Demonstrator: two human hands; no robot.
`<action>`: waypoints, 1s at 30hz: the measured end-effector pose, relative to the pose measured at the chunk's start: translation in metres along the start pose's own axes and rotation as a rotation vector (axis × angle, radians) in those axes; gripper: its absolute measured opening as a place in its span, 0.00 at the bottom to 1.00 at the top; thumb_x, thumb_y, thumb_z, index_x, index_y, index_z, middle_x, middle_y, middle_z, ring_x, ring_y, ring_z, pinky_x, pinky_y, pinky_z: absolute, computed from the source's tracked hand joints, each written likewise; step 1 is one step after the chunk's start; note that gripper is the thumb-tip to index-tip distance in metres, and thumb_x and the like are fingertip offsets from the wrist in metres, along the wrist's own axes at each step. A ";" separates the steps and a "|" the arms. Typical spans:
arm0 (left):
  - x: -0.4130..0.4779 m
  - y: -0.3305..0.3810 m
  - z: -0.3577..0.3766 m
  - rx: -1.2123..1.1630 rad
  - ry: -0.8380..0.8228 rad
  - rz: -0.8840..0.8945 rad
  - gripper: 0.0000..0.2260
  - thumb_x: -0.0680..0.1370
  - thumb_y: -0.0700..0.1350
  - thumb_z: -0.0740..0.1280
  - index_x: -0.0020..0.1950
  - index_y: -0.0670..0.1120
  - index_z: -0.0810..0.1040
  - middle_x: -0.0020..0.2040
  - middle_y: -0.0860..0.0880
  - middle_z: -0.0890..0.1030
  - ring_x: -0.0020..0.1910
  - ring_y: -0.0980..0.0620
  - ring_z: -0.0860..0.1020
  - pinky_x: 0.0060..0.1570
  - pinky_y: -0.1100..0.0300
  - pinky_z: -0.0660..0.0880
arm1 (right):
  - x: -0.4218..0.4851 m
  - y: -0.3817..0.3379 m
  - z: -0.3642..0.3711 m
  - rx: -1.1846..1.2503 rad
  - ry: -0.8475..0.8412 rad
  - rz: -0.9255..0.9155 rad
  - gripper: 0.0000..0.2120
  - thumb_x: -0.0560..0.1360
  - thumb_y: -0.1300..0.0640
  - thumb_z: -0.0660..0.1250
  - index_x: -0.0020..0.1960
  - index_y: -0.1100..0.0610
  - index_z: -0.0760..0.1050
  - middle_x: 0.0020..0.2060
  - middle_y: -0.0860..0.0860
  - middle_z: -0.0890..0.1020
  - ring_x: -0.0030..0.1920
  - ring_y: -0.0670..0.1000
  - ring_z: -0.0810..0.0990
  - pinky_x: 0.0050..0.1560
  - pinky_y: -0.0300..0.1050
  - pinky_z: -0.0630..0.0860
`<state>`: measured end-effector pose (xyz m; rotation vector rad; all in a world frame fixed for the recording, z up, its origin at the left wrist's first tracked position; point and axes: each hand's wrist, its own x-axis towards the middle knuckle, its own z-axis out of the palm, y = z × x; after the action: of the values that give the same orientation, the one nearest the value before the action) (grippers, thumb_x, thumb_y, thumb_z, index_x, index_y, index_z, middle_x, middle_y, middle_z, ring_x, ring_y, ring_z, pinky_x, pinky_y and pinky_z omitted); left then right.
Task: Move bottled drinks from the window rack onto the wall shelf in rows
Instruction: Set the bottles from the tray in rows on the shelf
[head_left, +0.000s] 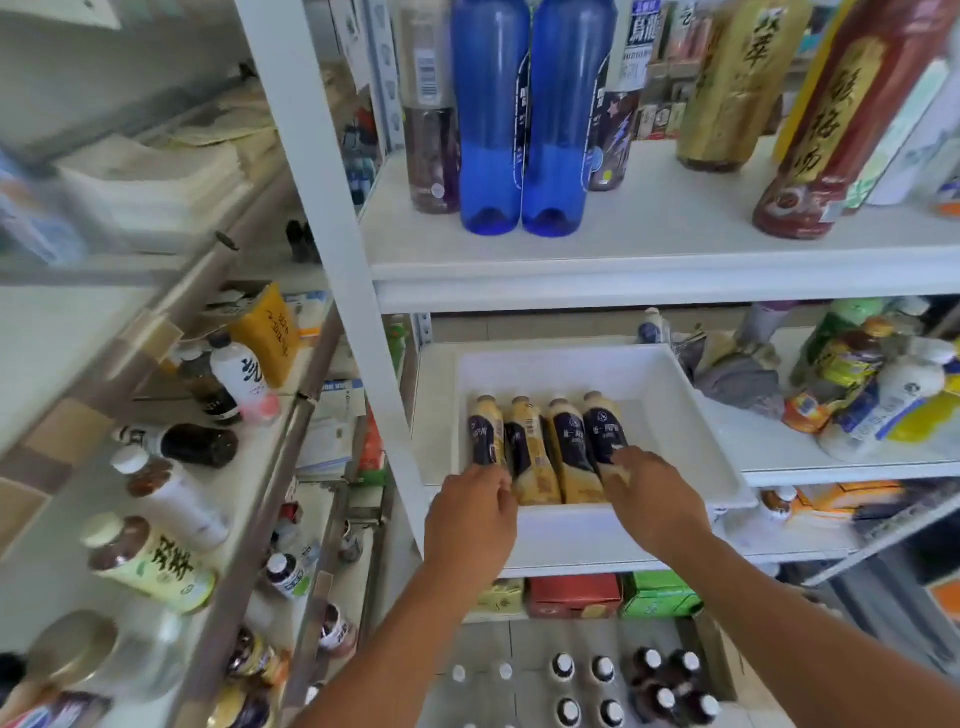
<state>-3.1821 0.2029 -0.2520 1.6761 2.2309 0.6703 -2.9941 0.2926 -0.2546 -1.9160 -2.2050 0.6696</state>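
Head view is showing four drink bottles (545, 447) lying side by side, caps pointing to the back, in a white tray (670, 374) that is sitting on the middle level of the wall shelf (649, 270). The left hand (470, 512) is reaching over the tray's front rim and curling its fingers round the bottom end of the leftmost bottle (485, 434). The right hand (652, 499) is doing the same at the other end of the row, its fingers wrapping over the base of the rightmost bottle (602, 434). The two middle bottles are lying between the hands, touching each other. On the level above, two blue bottles (524, 130) are standing upright. To the left, the window rack (293, 447) is holding more drinks, among them a green-labelled tea bottle (150, 564) lying on its side.
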 end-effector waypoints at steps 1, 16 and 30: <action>0.005 0.001 0.004 -0.002 -0.004 0.009 0.07 0.82 0.46 0.59 0.49 0.52 0.76 0.47 0.55 0.77 0.49 0.52 0.76 0.42 0.59 0.69 | 0.006 0.002 0.001 0.016 0.009 0.017 0.16 0.80 0.54 0.61 0.67 0.53 0.73 0.58 0.55 0.79 0.56 0.59 0.79 0.48 0.47 0.73; 0.077 0.042 0.070 -0.078 -0.229 -0.097 0.14 0.82 0.47 0.58 0.65 0.51 0.75 0.56 0.53 0.80 0.48 0.51 0.79 0.49 0.52 0.78 | 0.122 0.039 0.040 0.190 -0.278 0.274 0.27 0.71 0.45 0.71 0.61 0.63 0.73 0.50 0.57 0.81 0.46 0.56 0.81 0.41 0.45 0.76; 0.133 0.095 0.140 0.072 -0.432 -0.272 0.43 0.77 0.53 0.69 0.80 0.43 0.43 0.78 0.34 0.47 0.67 0.35 0.71 0.59 0.50 0.74 | 0.091 0.050 -0.052 0.934 -0.233 0.327 0.14 0.74 0.55 0.71 0.54 0.64 0.76 0.38 0.58 0.81 0.30 0.53 0.81 0.25 0.38 0.75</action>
<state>-3.0755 0.3792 -0.3151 1.3500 2.1225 0.1440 -2.9448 0.3968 -0.2458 -1.6907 -1.2359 1.6632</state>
